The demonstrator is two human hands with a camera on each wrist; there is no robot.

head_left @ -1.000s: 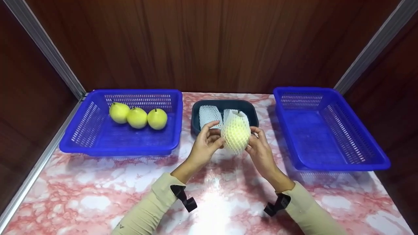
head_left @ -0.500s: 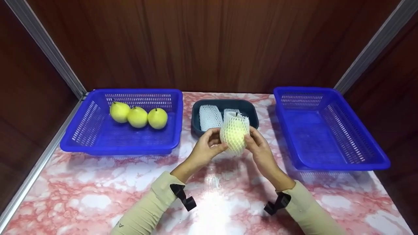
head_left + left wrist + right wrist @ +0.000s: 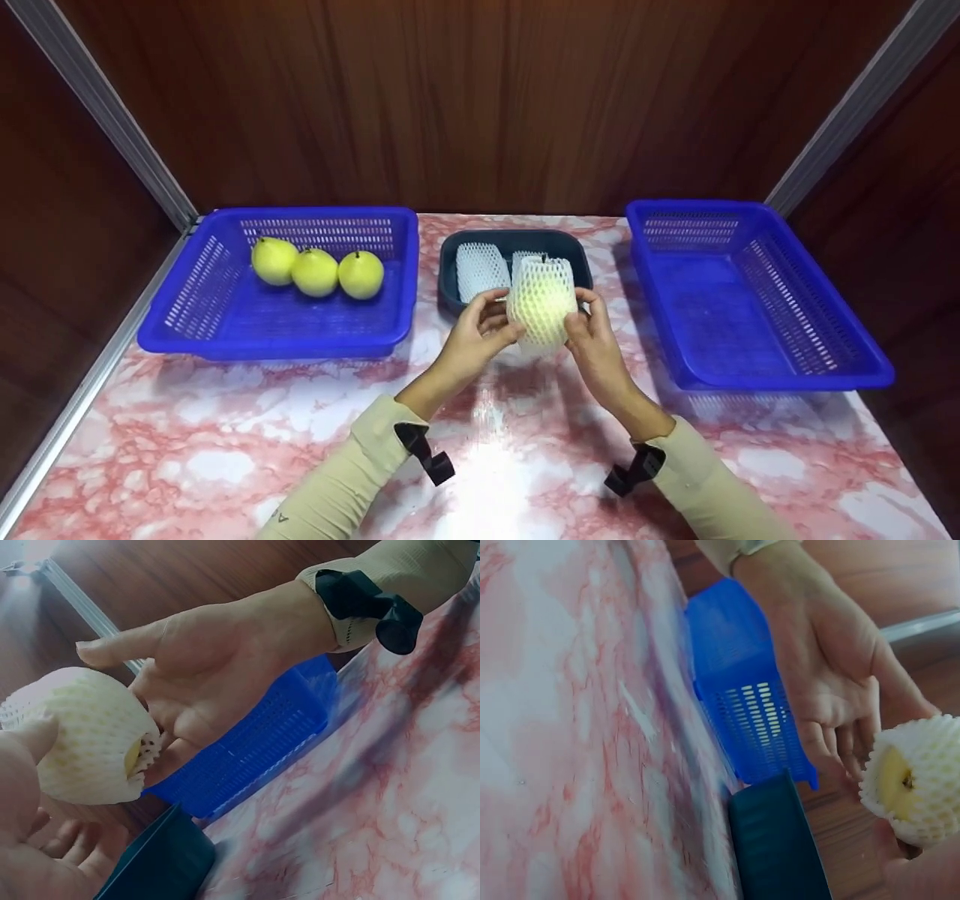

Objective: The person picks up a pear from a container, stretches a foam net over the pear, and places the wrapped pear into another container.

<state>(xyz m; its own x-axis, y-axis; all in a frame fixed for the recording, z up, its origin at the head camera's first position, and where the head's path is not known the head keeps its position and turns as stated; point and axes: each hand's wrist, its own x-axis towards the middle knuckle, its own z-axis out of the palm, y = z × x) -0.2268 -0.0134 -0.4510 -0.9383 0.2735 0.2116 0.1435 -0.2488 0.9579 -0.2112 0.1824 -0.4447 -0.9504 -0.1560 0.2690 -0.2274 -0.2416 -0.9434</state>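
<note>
White foam-net sleeve (image 3: 541, 289) around yellow pear (image 3: 897, 784); left hand (image 3: 475, 331) and right hand (image 3: 600, 346), fingers clamped on opposite sides, near dark teal tray (image 3: 519, 239).

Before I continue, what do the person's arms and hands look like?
The left hand and right hand are bare, with no gloves. Left sleeve and right sleeve are long and pale khaki. Black bands sit at both cuffs, each with a projecting end. Dark lettering marks the left sleeve, too small to read.
</note>
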